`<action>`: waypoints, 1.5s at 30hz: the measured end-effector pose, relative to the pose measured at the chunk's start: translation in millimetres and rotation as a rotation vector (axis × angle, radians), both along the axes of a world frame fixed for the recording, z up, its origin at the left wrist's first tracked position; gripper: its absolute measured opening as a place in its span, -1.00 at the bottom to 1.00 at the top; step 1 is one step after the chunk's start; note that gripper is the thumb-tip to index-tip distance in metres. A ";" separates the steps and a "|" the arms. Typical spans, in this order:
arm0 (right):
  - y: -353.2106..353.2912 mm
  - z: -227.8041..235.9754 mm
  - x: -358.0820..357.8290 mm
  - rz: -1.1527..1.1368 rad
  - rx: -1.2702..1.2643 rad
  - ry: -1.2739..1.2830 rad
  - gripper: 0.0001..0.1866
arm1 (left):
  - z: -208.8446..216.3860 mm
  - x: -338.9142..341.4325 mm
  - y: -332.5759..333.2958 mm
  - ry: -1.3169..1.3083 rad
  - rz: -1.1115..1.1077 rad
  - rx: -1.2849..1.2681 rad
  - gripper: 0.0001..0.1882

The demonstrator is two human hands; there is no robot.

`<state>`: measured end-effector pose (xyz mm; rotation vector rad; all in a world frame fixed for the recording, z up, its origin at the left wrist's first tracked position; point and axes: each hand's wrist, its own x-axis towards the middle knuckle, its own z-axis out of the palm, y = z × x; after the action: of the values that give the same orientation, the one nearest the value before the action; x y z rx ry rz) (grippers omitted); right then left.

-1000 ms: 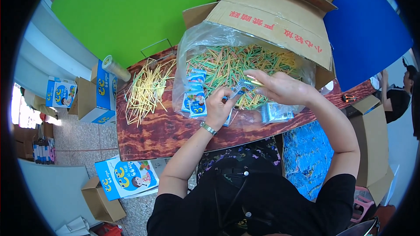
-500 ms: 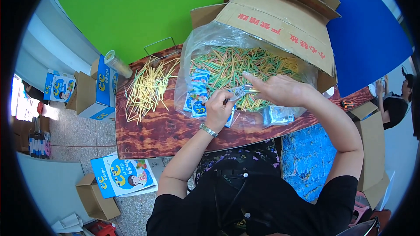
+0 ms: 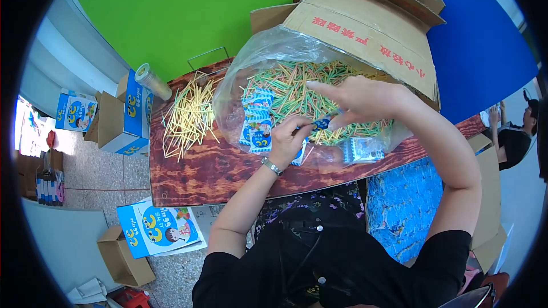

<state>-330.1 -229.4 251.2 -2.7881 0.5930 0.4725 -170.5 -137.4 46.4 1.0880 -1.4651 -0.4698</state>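
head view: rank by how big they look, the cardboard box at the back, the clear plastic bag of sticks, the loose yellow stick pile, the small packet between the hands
1. cardboard box
2. clear plastic bag, close to the box in size
3. yellow stick pile
4. small packet, pinched by left hand and right hand

Packet in hand [image 3: 321, 123]: small, blue and white, flat; pinched between both hands above the bag's near edge, tilted.
Packet stack [image 3: 255, 122]: blue and white sachets with a cartoon print, overlapping in a loose column; just left of the left hand, against the bag's clear wall.
Sticks in bag [image 3: 297, 88]: thin green, yellow and orange sticks, heaped in a clear plastic bag on the bench.
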 end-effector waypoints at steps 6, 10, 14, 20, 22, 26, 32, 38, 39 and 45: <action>-15.3 -39.2 -42.9 -0.210 -0.017 -0.531 -0.25 | -16.9 0.2 -9.9 0.574 -0.129 0.220 -0.93; 1.3 -89.7 -32.7 -0.199 -0.088 -0.648 -0.30 | -30.4 3.2 -16.4 0.713 -0.192 0.193 -0.93; 10.4 -123.4 -6.5 -0.223 -0.131 -0.872 -0.52 | -34.7 12.1 -7.0 0.863 -0.217 0.197 -0.93; 26.5 -169.7 44.9 -0.414 0.234 -0.964 -0.83 | -37.9 48.2 42.4 0.724 0.105 0.348 -0.88; 30.7 -199.6 67.2 -0.436 0.343 -0.894 -0.82 | -40.8 58.5 57.4 0.515 0.341 0.271 -0.83; 32.0 -245.0 95.3 -0.458 0.246 -0.844 -0.78 | -50.5 65.1 70.9 -0.368 0.478 0.115 -0.68; 13.2 -229.0 52.8 -0.376 -0.156 -0.553 -0.68 | -82.1 77.2 50.5 -0.645 0.429 0.169 -0.68; 18.5 -244.3 34.4 -0.355 -0.249 -0.465 -0.70 | -76.1 73.1 34.3 -0.688 0.443 0.205 -0.69; 16.3 -246.9 31.7 -0.361 -0.249 -0.465 -0.70 | -74.8 70.5 35.0 -0.662 0.435 0.197 -0.70; 18.6 -236.4 23.7 -0.189 -0.463 -0.451 -0.85 | -70.5 70.8 46.2 -0.642 0.440 0.174 -0.69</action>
<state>-306.3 -210.8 14.8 -3.0575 0.9346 -0.3753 -99.7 -91.2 -24.1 1.7572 -1.6751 0.0846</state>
